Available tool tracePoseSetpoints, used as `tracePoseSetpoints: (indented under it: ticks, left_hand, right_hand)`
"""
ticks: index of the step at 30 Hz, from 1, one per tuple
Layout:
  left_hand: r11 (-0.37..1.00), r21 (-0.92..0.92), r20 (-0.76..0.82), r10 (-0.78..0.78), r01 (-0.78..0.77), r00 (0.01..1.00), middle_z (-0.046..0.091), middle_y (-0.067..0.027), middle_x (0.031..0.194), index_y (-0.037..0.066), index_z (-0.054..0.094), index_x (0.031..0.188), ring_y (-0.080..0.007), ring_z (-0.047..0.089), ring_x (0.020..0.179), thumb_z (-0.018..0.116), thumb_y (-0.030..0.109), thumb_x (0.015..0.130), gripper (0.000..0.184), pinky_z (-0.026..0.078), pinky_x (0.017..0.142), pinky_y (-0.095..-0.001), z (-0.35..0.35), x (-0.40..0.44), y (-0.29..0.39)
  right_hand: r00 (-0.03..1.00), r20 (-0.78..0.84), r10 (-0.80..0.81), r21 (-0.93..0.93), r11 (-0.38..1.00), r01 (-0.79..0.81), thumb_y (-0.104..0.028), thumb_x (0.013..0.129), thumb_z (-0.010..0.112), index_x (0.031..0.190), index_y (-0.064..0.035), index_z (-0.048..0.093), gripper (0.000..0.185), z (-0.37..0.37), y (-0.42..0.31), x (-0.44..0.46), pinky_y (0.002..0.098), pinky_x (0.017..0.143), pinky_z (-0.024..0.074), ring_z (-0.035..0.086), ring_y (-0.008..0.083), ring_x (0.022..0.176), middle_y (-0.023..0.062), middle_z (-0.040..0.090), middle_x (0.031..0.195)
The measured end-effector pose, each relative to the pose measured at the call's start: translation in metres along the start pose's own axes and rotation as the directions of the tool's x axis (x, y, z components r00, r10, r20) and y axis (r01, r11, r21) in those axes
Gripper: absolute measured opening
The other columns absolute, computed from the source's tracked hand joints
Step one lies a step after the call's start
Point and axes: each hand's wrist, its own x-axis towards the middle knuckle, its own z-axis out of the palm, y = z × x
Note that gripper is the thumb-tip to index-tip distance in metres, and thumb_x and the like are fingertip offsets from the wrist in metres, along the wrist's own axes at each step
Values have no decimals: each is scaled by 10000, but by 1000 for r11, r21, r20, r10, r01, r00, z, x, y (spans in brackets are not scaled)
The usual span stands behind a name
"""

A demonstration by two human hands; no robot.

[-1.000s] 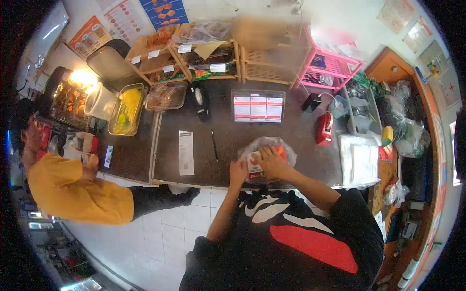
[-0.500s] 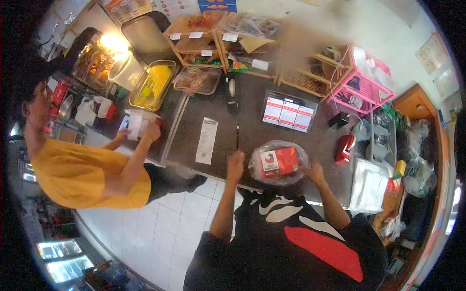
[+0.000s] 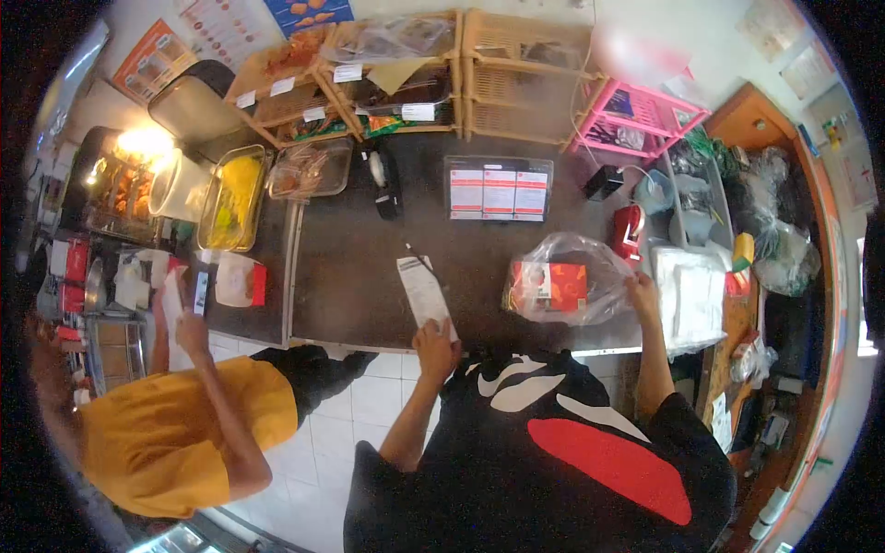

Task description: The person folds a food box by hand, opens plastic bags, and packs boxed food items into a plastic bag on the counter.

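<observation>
Receipt (image 3: 421, 288) and clear bag (image 3: 604, 263) lie on the desk (image 3: 355, 295), the bag to the right. The left hand (image 3: 435, 347) covers the receipt's near end; I cannot tell whether its grip is closed. The right hand (image 3: 643, 293) has its grip pinched on the bag's right edge. A red box (image 3: 550, 286) sits in or on the bag, which is unclear.

You have a dark table (image 3: 346, 249) before a white far wall (image 3: 724, 51), tiled floor (image 3: 336, 415) near, bright light (image 3: 146, 143) far left.
</observation>
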Motion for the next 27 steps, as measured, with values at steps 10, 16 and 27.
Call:
tracePoseSetpoints:
  ticks: [10,16,27]
  left_hand:
    - [966,42,45,253,-255,966,472,-138,1087,122,558,1214,-317,459,1013,701,314,727,542,388,827,-456,15,13,34]
    - [704,-711,-77,-58,-14,995,526,-204,1127,44,574,1154,-359,510,1002,701,294,744,497,416,858,-450,8,57,104]
    - [467,-874,-254,-202,-135,946,617,-122,757,-31,596,974,-169,591,679,581,22,802,181,465,620,-292,-118,64,161]
  right_hand:
    - [990,128,67,-162,986,-46,-246,821,577,1019,15,611,328,-6,-18,-6,293,635,443,560,151,704,69,609,799]
    - [989,140,42,46,998,-49,-222,816,629,1108,58,551,412,8,-5,-16,262,618,441,556,127,721,61,602,817]
    - [984,-177,-30,117,992,51,-146,865,555,884,-54,593,101,-54,-91,-35,243,583,446,550,98,705,14,586,778]
